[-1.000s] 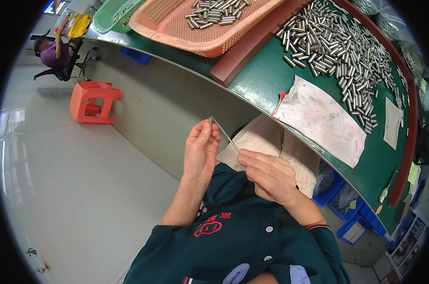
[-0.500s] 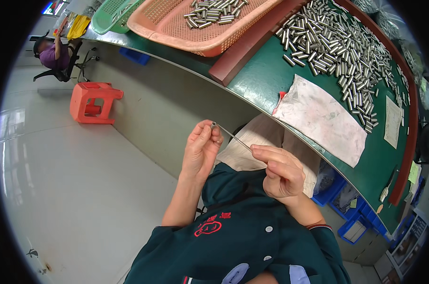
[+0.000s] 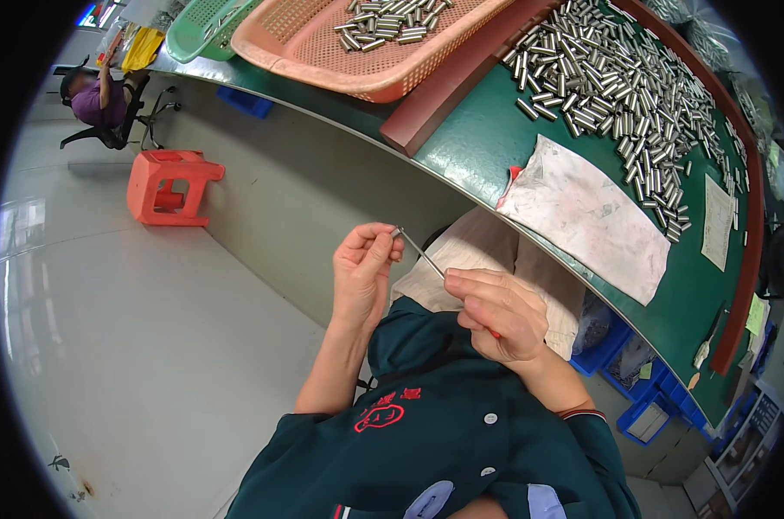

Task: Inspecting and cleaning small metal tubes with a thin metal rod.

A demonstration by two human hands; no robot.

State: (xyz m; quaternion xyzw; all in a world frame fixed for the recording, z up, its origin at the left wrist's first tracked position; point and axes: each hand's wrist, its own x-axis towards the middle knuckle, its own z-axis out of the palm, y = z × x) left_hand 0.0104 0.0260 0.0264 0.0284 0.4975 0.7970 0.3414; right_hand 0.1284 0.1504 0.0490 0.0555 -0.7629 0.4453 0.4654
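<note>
The left hand (image 3: 362, 264) pinches with raised thumb and forefinger; the right hand (image 3: 506, 316) curls in a grip.

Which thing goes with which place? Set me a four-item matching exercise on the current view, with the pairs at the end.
Things:
1. thin rod
2. red stool
3. stained cloth
4. small metal piece

Places:
A. lying on the green table
B. pinched in the left hand
C. on the grey floor
D. held in the right hand

Pairs: 1-D, 2-C, 3-A, 4-B
</note>
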